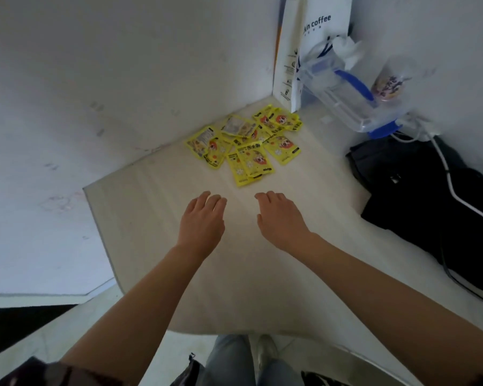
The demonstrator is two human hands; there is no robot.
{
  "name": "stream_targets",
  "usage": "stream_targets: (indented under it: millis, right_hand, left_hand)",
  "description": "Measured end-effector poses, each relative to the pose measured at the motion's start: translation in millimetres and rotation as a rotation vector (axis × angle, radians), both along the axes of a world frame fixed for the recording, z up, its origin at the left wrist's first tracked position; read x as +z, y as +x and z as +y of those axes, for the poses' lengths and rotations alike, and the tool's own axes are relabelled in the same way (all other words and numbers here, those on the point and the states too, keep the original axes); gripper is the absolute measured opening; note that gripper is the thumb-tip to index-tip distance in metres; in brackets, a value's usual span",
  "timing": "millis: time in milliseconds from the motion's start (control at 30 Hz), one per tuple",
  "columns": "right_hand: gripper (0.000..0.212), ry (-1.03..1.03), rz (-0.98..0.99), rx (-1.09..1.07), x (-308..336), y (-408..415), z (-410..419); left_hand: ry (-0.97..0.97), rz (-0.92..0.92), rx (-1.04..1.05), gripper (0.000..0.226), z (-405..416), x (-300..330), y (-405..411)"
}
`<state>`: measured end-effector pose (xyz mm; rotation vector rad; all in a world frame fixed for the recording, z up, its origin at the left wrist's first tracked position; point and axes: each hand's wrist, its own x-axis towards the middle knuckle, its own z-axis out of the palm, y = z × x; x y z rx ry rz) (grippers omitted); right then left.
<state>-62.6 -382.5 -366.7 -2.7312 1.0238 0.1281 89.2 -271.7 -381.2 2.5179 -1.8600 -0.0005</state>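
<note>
Reaching, left grip (202, 218) and right grip (280, 218) both loose and empty, for yellow packets (245, 146) near the far corner of the bench (151, 218); next, likely stretch farther and pinch one.

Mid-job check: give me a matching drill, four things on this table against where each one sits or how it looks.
Things:
1. yellow packets
2. paper bag
3. black bag
4. clear container

Descriptions:
A. on the right, with a white cable lying over it
B. standing upright in the far corner
C. piled just ahead of the left hand and right hand
D. has a blue handle, beside the upright bag

Pairs: 1-C, 2-B, 3-A, 4-D
</note>
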Motion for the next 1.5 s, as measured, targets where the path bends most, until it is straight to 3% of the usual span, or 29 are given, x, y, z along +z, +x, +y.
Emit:
stream_targets:
  millis: [133, 400, 667, 767, 900, 1200, 1500]
  right_hand:
    - [0.038, -0.033, 0.020, -0.035, -4, 36, -32]
    - [0.036, -0.029, 0.060, -0.099, -15, 88, -90]
    - [0.041, 0.219, 0.064, -0.293, -34, 111, -139]
    - [0.050, 0.351, 0.040, -0.452, -42, 121, -151]
    - [0.065, 0.381, 0.069, -0.562, -49, 136, -159]
    - [0.072, 0.429, 0.073, -0.630, -56, 146, -162]
    - [0.076, 0.518, 0.031, -0.707, -55, 113, -151]
  left_hand:
    - [0.121, 0.032, -0.037, 0.056, -36, -5, 43]
    - [0.176, 0.092, 0.025, 0.062, -103, -18, 106]
    - [0.194, 0.311, 0.246, 0.061, -154, -39, 128]
    - [0.172, 0.332, 0.296, 0.055, -170, -47, 132]
    - [0.123, 0.356, 0.372, 0.051, -187, -54, 133]
    - [0.054, 0.365, 0.392, 0.058, -189, -66, 129]
    - [0.086, 0.598, 0.542, 0.066, -153, -57, 120]
